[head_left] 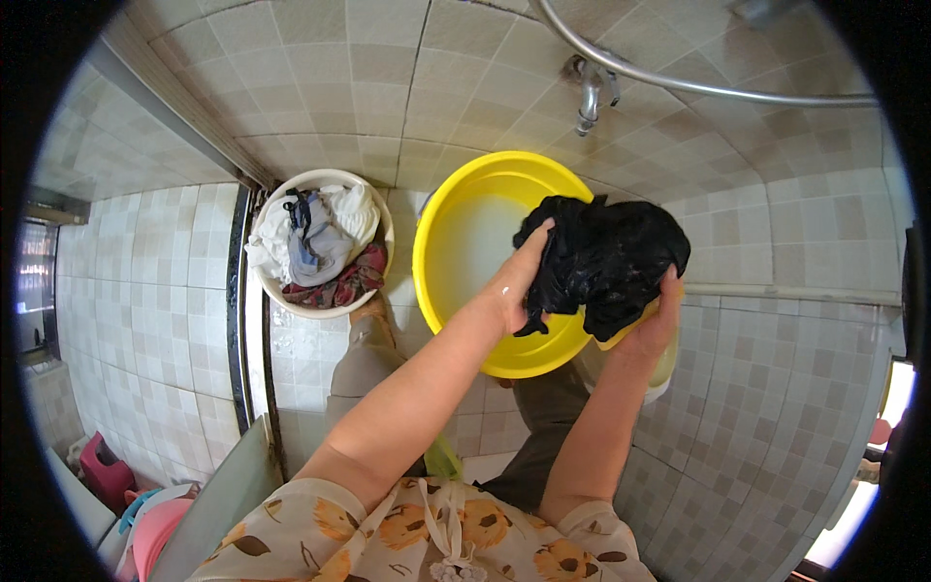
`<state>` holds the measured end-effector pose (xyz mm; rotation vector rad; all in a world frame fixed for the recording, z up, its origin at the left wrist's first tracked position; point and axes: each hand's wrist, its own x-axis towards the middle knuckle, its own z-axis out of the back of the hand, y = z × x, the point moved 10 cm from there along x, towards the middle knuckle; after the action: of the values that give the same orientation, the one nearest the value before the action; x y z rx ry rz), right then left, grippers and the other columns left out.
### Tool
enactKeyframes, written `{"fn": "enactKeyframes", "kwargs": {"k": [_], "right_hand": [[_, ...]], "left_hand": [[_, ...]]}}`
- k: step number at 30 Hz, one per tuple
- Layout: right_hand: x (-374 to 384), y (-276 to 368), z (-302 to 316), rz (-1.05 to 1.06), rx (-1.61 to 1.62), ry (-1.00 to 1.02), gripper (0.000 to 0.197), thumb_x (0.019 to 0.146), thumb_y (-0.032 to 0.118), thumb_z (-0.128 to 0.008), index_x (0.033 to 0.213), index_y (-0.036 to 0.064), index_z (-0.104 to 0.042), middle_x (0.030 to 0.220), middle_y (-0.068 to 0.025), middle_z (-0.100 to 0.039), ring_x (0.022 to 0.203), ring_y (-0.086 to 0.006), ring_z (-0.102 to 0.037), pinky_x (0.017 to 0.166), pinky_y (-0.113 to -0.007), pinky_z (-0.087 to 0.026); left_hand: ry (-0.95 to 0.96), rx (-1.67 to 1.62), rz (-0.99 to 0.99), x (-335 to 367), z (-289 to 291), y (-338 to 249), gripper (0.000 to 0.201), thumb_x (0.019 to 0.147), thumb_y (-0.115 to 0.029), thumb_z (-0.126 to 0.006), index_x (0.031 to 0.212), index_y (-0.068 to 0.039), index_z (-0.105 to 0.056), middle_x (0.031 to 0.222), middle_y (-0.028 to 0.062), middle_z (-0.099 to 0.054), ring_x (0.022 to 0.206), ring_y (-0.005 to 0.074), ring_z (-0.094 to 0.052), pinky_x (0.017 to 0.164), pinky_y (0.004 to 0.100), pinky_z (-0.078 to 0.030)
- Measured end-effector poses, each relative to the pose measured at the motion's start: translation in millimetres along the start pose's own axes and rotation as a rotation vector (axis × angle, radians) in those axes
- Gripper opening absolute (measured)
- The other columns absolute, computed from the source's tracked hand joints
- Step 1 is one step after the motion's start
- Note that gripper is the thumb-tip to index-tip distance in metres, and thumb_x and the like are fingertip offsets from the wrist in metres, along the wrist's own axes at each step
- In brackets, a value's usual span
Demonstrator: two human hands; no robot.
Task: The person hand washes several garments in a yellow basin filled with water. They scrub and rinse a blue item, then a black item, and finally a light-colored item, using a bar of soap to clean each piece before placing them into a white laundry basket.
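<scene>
Together, my hands hold a bunched black cloth (621, 257) above the right side of a yellow basin (423, 267). My left hand (529, 276) is partly closed on the cloth's left side, some fingers hidden; my right hand (661, 318) curls around its lower right edge. Cloudy water (475, 238) lies in the basin. Left of it stands a white tub (390, 238) of clothes (325, 247), and a metal tap (589, 97) juts from the wall (485, 87).

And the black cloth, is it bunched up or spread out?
Bunched up: the black cloth forms a thick, crumpled clump between the left hand and right hand, partly over the yellow basin.
</scene>
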<state>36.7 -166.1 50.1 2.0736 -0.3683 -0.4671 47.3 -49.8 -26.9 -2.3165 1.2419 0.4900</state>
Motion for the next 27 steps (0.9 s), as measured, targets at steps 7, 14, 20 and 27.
{"fn": "enactKeyframes", "kwargs": {"k": [7,14,20,27], "right_hand": [[-30.8,-29.9,-43.6,-0.09,-0.537,0.411,0.047,0.073,0.008,-0.067,0.117,0.001,-0.051,0.109,-0.0059,-0.055,0.104,-0.0166,-0.05,0.093,-0.03,-0.036],[-41.8,46.0,-65.5,0.422,-1.037,-0.021,0.033,0.077,0.012,-0.065,0.107,0.0047,-0.053,0.097,-0.0068,-0.057,0.087,-0.0182,-0.053,0.083,-0.032,-0.043],[-28.3,-49.3,-158.3,0.734,-1.596,0.809,0.055,0.073,0.036,-0.064,0.116,0.005,-0.051,0.115,-0.0183,-0.052,0.111,-0.0342,-0.046,0.097,-0.042,-0.032],[50.2,-76.9,-69.9,-0.102,-0.944,0.461,0.052,0.087,0.042,-0.05,0.122,0.004,-0.047,0.117,-0.0145,-0.055,0.108,-0.026,-0.051,0.092,-0.034,-0.039]], "left_hand": [[0.355,-0.001,-0.599,-7.8,-13.4,-48.5,0.046,0.087,-0.036,-0.051,0.12,-0.003,-0.048,0.105,0.0127,-0.059,0.097,0.022,-0.058,0.089,0.0343,-0.046],[0.316,-0.443,-0.326,22.3,15.7,-38.2,0.035,0.088,-0.026,-0.05,0.111,-0.001,-0.053,0.1,0.0121,-0.061,0.092,0.0225,-0.06,0.082,0.0318,-0.049],[0.358,-0.497,-0.304,17.2,-1.0,-24.0,0.044,0.09,-0.042,-0.04,0.116,-0.008,-0.05,0.104,0.0098,-0.058,0.099,0.0216,-0.057,0.086,0.0337,-0.046],[0.084,-0.33,-0.36,-8.4,10.6,-29.8,0.031,0.083,-0.032,-0.051,0.098,-0.006,-0.058,0.085,0.0088,-0.062,0.075,0.0209,-0.06,0.072,0.0316,-0.05]]}}
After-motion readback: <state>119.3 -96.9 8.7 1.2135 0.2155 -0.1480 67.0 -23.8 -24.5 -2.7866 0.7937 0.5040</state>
